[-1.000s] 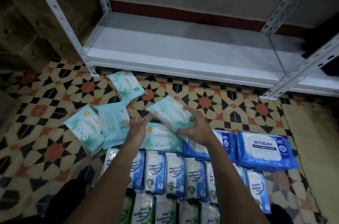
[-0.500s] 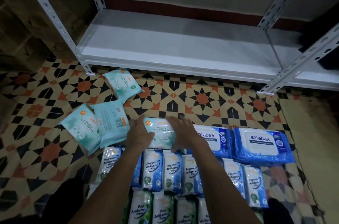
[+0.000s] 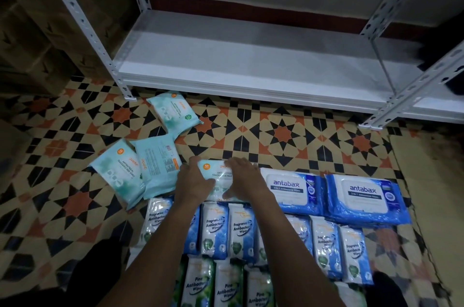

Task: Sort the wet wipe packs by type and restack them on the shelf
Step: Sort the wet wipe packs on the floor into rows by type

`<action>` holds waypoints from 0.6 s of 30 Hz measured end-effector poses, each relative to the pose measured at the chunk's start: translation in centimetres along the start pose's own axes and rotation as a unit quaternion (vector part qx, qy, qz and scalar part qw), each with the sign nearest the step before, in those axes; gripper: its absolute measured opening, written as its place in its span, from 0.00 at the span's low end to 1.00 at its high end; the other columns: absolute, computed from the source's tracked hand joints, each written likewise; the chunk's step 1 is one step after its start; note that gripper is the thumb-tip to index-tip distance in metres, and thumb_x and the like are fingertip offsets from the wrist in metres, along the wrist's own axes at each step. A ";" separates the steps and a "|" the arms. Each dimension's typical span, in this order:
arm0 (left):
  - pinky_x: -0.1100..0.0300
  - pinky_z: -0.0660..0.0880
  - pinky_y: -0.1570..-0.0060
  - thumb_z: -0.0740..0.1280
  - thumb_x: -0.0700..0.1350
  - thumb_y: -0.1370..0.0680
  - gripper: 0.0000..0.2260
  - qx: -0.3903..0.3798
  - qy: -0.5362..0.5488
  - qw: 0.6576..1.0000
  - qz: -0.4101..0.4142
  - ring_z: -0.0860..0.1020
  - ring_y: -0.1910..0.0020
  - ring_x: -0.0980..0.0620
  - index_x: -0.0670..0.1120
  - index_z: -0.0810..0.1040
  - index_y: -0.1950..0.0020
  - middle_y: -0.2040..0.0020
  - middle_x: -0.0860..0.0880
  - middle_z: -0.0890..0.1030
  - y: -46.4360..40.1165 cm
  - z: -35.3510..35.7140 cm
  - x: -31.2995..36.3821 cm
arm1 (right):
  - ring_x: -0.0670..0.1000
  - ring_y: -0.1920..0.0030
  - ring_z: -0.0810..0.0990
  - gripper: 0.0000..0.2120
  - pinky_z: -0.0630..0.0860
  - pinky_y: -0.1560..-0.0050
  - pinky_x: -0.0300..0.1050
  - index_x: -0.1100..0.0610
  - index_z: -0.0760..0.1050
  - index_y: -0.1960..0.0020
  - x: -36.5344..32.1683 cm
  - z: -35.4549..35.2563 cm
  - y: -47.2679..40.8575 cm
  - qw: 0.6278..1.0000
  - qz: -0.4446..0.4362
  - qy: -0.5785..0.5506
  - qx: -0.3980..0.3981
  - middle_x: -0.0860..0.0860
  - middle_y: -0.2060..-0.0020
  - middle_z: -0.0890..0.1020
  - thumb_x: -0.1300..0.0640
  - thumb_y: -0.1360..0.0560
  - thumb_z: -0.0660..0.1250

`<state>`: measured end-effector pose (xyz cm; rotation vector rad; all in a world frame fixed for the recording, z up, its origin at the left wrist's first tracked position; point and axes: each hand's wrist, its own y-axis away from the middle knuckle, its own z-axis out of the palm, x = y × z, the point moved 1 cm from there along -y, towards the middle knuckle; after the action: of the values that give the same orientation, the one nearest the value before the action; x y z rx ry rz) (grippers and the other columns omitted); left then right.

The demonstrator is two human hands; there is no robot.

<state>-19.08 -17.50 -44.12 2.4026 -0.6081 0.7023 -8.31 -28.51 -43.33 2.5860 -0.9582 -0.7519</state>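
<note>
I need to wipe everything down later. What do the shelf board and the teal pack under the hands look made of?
Shelf board: looks like white painted metal, a smooth, slightly glossy sheet. Teal pack, held by the left hand and right hand: likely soft plastic film, shiny with crinkled highlights.

Glossy plastic packs, matt floor.
Wipe packs (image 3: pixel 296 188) in shiny, crinkled plastic film; shelf (image 3: pixel 251 60) white painted metal, smooth, with perforated uprights; floor (image 3: pixel 288 131) patterned tile, dull finish.
</note>
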 end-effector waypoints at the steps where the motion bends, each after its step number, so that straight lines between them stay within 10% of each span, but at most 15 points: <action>1: 0.50 0.73 0.46 0.75 0.44 0.26 0.24 0.028 -0.028 0.999 0.007 0.73 0.43 0.44 0.49 0.70 0.33 0.41 0.43 0.74 0.0 -0.2 -0.3 | 0.55 0.23 0.58 0.45 0.52 0.22 0.60 0.52 0.61 0.24 -0.2 0.1 0.0 1.000 0.006 -0.002 0.000 0.50 0.25 0.66 0.51 0.34 0.81; 7: 0.44 0.64 0.35 0.73 0.49 0.25 0.20 0.166 -0.067 0.980 -0.088 0.66 0.34 0.37 0.48 0.73 0.35 0.33 0.39 0.69 -0.8 -3.6 -2.9 | 0.59 0.19 0.45 0.41 0.42 0.21 0.64 0.53 0.55 0.21 -1.4 0.6 0.0 0.999 0.053 0.010 -0.002 0.54 0.20 0.56 0.57 0.26 0.74; 18: 0.40 0.63 0.32 0.78 0.45 0.28 0.39 0.108 0.089 0.967 -0.212 0.72 0.35 0.33 0.53 0.58 0.26 0.33 0.36 0.73 -2.1 -5.3 -6.0 | 0.62 0.19 0.38 0.34 0.45 0.21 0.66 0.54 0.46 0.18 -4.6 2.0 0.7 0.988 0.142 0.050 0.016 0.59 0.19 0.43 0.57 0.18 0.60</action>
<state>-24.28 -11.12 -44.76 2.5085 0.0654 0.8122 -12.75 -26.11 -42.94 2.4133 -1.2790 -0.5290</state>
